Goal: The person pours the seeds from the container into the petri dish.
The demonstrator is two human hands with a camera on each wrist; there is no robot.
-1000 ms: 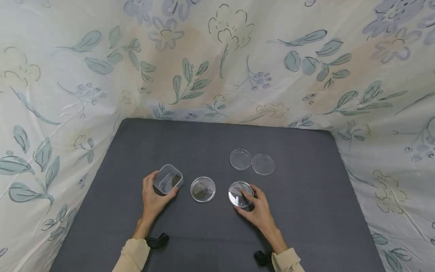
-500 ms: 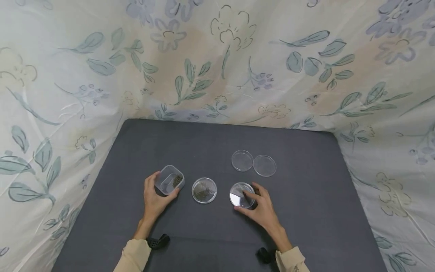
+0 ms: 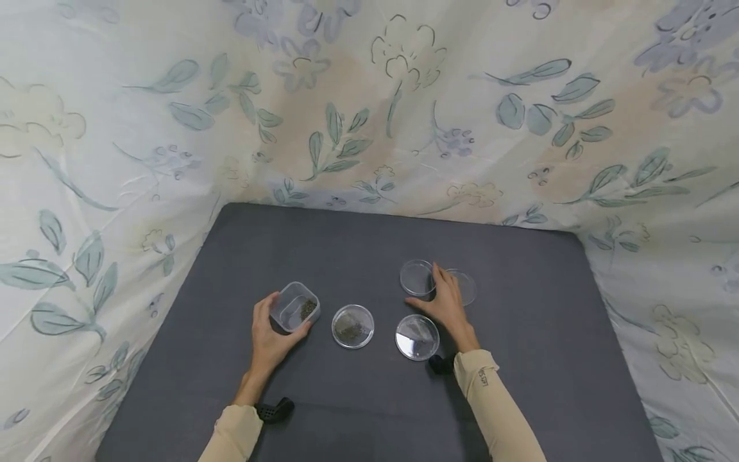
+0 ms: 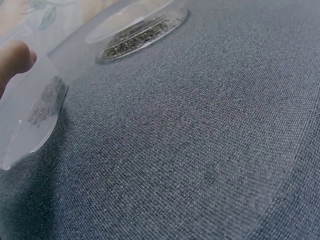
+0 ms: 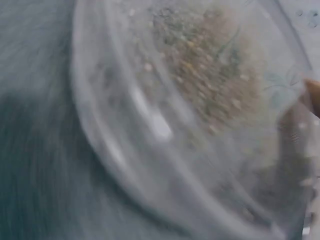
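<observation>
My left hand grips a small clear plastic container at the left, thumb along its near side and fingers at its left corner. Dark grains lie in one corner of it. Right of it sits a round petri dish with similar grains. Another petri dish, partly bright with reflection, is just in front of my right hand. That hand reaches over two clear dishes at the back, thumb and fingers spread at the near side of the left one. The right one is partly hidden behind the hand.
Everything stands on a dark grey cloth-covered table. A floral curtain hangs behind and to the sides. Black wrist devices are on both forearms. A blurred clear dish with brownish grains fills much of the right wrist view.
My right hand has let go of the front right petri dish and moved back to the clear dishes behind it. The left hand keeps its hold on the container.
</observation>
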